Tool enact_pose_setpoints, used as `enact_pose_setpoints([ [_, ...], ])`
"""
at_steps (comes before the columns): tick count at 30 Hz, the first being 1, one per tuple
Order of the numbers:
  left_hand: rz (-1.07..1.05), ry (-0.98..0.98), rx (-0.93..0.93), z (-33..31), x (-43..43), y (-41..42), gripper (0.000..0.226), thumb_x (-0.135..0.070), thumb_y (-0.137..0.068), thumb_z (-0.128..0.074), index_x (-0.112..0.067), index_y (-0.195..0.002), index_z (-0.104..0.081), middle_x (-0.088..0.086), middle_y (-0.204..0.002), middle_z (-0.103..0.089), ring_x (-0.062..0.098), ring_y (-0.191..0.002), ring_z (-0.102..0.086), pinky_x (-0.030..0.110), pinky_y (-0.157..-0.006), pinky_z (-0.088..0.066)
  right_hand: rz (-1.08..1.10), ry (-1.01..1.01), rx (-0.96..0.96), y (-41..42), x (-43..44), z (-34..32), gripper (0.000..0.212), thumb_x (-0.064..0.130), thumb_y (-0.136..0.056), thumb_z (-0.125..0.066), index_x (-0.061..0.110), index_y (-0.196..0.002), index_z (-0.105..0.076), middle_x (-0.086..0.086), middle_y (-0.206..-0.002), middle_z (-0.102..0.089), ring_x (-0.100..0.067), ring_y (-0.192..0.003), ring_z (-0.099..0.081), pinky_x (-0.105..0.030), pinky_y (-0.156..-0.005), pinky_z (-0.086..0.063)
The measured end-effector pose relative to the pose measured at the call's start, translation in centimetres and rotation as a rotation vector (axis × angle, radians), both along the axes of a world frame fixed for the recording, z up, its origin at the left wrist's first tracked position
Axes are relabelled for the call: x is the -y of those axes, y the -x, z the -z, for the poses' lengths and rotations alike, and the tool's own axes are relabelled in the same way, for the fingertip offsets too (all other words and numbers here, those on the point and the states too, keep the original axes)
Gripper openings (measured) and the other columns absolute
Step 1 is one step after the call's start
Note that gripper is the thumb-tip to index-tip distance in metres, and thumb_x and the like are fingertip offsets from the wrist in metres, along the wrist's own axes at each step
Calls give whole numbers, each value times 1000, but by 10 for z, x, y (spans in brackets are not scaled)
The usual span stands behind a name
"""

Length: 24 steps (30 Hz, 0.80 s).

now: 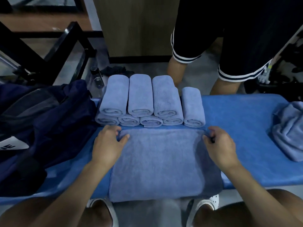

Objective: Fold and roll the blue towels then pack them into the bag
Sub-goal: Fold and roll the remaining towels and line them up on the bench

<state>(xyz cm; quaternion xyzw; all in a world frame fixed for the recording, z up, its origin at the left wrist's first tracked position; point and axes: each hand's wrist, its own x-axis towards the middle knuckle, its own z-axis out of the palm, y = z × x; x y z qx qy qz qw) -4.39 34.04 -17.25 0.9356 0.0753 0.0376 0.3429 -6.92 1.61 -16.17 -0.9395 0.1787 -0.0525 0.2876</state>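
Note:
A folded blue towel lies flat on the blue padded bench right in front of me. My left hand pinches its far left corner, thumb on top. My right hand pinches its far right corner. Just beyond the towel, several rolled blue towels are stacked in two layers. A dark navy bag slumps open on the bench at the left. A heap of loose blue towels sits at the right end.
Another person in black shorts stands close behind the bench, at the right. A water bottle and dark cloth lie on the floor behind the rolls. A black metal frame stands at the back left. My knees and white shoes show below.

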Motion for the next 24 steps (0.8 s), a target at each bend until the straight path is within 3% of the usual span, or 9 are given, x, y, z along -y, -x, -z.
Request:
enact_pose_setpoints([
  [4, 0, 18, -1, -3, 2, -2, 14, -25, -83, -77, -19, -85, -64, -7, -85, -57, 17, -83, -58, 37, -76, -48, 12, 77, 39, -1, -4, -3, 33, 8, -85, -59, 18, -61, -38, 2, -60, -39, -28, -67, -35, -42, -70, -40],
  [7, 21, 34, 39, -5, 3, 1, 16, -19, -84, -74, -21, -79, -59, -6, -81, -56, 12, -75, -54, 32, -67, -46, 25, 12, 81, 1, -4, -8, 33, 11, -85, -58, 25, -62, -39, 3, -65, -43, -26, -68, -38, -45, -74, -43],
  [10, 45, 44, 51, -12, 3, 8, 19, -13, -85, -71, -17, -74, -56, -1, -78, -55, 10, -72, -51, 17, -59, -38, -1, -88, 125, 6, -4, -13, 16, 8, -82, -58, 18, -71, -54, 0, -72, -56, -25, -72, -51, -42, -72, -47],
  [14, 111, 63, -1, -21, 3, 17, 19, -8, -85, -65, -16, -71, -55, 2, -81, -62, 14, -75, -56, 20, -60, -42, -107, -121, 70, 17, -4, -17, 9, 4, -82, -59, 12, -81, -59, -3, -72, -62, -22, -72, -58, -28, -60, -43],
  [18, 122, 51, -18, -25, -1, 24, 17, -12, -85, -64, -26, -78, -57, -3, -75, -60, 7, -69, -56, 18, -57, -43, -232, 3, 88, 25, 2, -12, 12, 12, -77, -51, 16, -68, -57, 2, -59, -54, -18, -64, -52, -37, -64, -42],
  [21, 141, 19, -41, -22, -5, 24, 17, -20, -89, -63, -17, -73, -59, -3, -67, -58, 13, -63, -54, 34, -59, -46, -237, 6, 95, 24, 6, -6, 15, 15, -85, -53, 15, -77, -65, 3, -84, -62, -20, -81, -56, -44, -79, -47],
  [24, 163, 23, 32, -15, -7, 21, 26, -22, -92, -64, -8, -71, -63, -2, -81, -57, 13, -77, -55, 29, -70, -43, -211, 44, 107, 21, 11, 2, 14, 16, -92, -59, 8, -86, -68, -3, -113, -61, -27, -101, -55, -48, -90, -45],
])
